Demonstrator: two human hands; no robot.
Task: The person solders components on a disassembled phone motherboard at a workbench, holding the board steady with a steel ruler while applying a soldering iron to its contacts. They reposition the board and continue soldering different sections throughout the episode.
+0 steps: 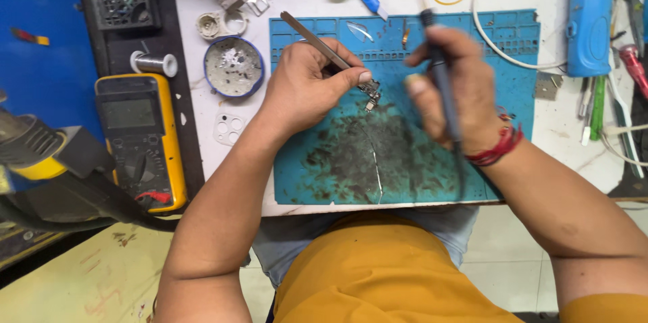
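The left hand [304, 83] pinches one pair of tweezers [317, 43], fingers closed on it, the tip on one small metal part [370, 95] in the middle of the blue mat [520, 80]. The right hand [459, 90] grips one dark soldering pen [442, 80] just right of the part. The mat's near edge meets the desk [202, 87] edge; its near half has open room.

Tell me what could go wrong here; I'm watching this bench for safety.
The right hand holds a dark soldering iron close to the left hand, so fingers might get burned. The small metal part pinched in the tweezers could slip. The iron's cord may snag at the mat edge.
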